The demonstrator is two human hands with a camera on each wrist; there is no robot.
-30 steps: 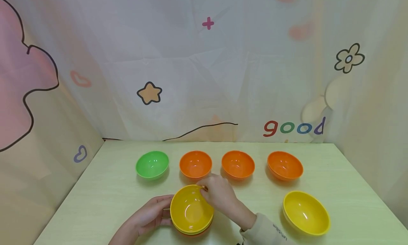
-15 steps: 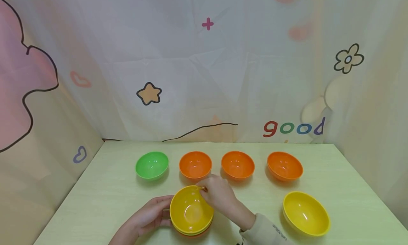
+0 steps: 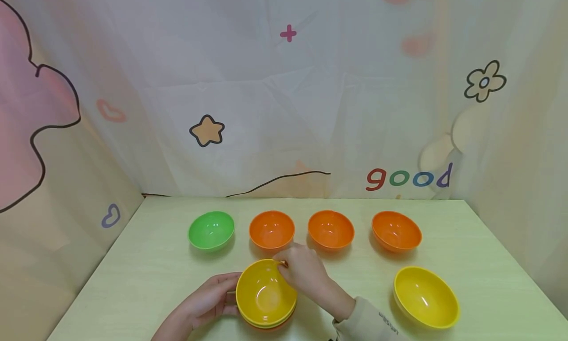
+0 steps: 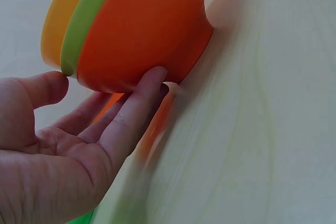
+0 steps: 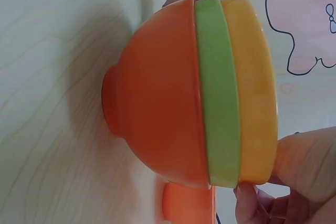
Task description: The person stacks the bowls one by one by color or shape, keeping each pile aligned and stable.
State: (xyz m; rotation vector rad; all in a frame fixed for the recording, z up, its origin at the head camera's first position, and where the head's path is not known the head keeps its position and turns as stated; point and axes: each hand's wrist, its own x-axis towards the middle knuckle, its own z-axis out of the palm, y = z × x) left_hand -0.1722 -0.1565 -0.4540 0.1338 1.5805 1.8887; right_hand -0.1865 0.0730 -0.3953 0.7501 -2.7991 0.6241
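In front of me stands a stack of nested bowls: a yellow bowl [image 3: 266, 294] on top, a green bowl [image 5: 218, 93] in the middle and an orange bowl [image 5: 163, 98] at the bottom. My right hand [image 3: 303, 269] pinches the yellow bowl's far right rim, thumb inside. From the left, my left hand [image 3: 213, 299] touches the stack. In the left wrist view its thumb tip is at the rims, and its nearly straight fingers [image 4: 134, 106] lie against the orange bowl's lower side.
Behind the stack, a green bowl [image 3: 212, 231] and three orange bowls, the left one [image 3: 272, 230], the middle one [image 3: 331, 230] and the right one [image 3: 396, 231], form a row. Another yellow bowl [image 3: 426, 297] stands at the right on the pale table [image 3: 133, 267]. A printed curtain [image 3: 248, 99] hangs behind.
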